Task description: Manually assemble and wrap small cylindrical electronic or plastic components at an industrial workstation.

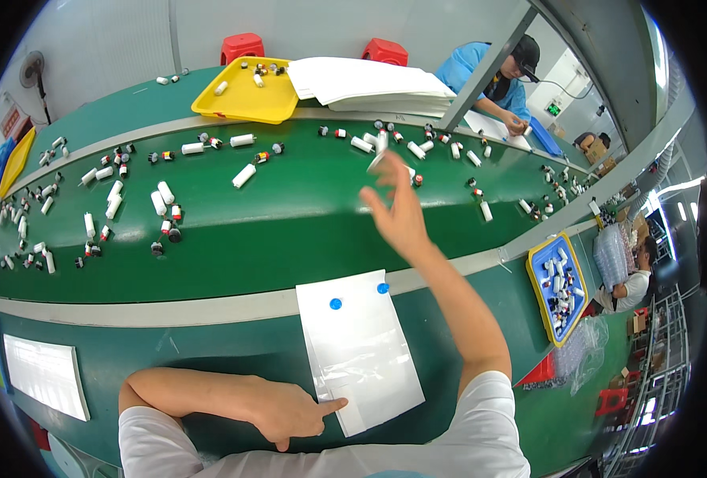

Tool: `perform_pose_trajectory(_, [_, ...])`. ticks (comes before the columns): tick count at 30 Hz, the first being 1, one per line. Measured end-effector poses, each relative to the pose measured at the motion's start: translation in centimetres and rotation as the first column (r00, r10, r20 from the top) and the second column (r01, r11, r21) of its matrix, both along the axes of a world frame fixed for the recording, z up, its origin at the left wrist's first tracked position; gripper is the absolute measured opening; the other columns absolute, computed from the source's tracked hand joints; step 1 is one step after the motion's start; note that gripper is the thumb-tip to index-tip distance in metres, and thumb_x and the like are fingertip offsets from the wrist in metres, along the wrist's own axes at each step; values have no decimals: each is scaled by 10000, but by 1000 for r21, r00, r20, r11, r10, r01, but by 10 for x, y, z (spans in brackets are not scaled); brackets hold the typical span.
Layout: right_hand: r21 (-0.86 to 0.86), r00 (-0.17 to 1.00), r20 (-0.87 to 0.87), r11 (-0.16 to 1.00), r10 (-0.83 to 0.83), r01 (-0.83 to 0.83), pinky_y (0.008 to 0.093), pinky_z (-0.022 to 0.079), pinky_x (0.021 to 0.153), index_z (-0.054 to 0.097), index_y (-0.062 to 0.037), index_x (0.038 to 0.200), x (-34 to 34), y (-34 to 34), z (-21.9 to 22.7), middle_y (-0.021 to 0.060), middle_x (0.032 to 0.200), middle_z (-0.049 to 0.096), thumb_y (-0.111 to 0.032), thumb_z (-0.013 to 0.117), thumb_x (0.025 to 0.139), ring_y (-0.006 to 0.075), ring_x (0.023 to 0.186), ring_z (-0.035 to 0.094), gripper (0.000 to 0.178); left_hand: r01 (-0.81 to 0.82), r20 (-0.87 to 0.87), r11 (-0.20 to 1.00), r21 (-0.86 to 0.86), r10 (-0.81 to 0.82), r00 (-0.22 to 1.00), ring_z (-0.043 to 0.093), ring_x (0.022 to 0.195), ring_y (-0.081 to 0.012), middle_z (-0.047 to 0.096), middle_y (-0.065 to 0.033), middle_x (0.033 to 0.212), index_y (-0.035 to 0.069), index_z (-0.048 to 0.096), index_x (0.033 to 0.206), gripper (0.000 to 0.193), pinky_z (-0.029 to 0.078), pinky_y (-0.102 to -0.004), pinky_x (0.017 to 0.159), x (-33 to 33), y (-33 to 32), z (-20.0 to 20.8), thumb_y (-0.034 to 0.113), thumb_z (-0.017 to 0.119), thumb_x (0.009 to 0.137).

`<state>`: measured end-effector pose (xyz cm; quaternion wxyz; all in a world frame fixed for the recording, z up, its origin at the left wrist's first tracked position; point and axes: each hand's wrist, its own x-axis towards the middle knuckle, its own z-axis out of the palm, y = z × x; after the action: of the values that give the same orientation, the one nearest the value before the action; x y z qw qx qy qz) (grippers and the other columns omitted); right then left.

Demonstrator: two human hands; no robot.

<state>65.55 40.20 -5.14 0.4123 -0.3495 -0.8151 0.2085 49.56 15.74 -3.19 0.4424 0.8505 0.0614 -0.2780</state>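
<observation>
Left hand (pixel 289 413) pins plastic bags (pixel 361 350); right hand (pixel 397 209), released, over scattered white tubes (pixel 162 199)

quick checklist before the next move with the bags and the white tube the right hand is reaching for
1. Left hand on the stack of clear bags: ok, index finger presses its near edge.
2. Bag stack pinned at the far end: ok, two blue pins sit near the top edge.
3. Right hand over the belt: ok, raised above the green surface.
4. Grip on the white tube: cannot tell, the fingertips are blurred.
5. Tubes within reach: ok, several white tubes lie just beyond the right hand.
6. Top bag opened: cannot tell, it looks flat.
</observation>
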Motion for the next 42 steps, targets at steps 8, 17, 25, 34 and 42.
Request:
perform_pose_trajectory(8, [224,782,446,900,-436,374,534,448,956,195,-187,1548,22,128,-63,176,1469,362,132,627,747,384,1239,509,964,-123,222,991,58,107,969,654,967,-416,239,-285,1534,-67,545,1316,520,537,-441,836,-7,2,-17,199,664,885])
perform_pose_trajectory(17, [-364,863,-476,856,169,-368,355,581,774,102,-125,1530,-18,-55,28,142,1296,371,195,581,801,273,1038,645,929,-985,906,-160,70,422,-4,640,881,-344,668,-181,944,9,597,1169,305,495,-435,749,-45,75,18,41,652,870])
perform_pose_trajectory(25, [-330,682,-722,811,113,-484,413,593,858,165,-110,1500,3,-123,61,140,1323,376,210,579,794,359,1118,618,879,-839,461,100,-535,866,-191,656,895,-112,708,-88,999,-27,547,1261,374,533,-262,778,-28,74,18,126,674,944])
perform_pose_trajectory(34, [-364,580,-814,759,21,-539,420,585,890,218,-95,1485,13,-117,57,114,1348,381,199,562,806,362,1141,609,816,-713,193,12,-701,966,-173,614,772,-91,709,-68,919,-12,629,1038,230,499,-255,662,-23,78,17,107,746,880])
perform_pose_trajectory(42, [-164,697,-629,818,344,-551,407,560,869,126,-111,1485,15,-114,43,142,1319,334,190,533,811,328,1065,631,844,-988,764,-102,-112,627,-151,643,752,-111,704,-56,884,19,610,1046,314,480,-281,631,-15,80,11,99,804,814])
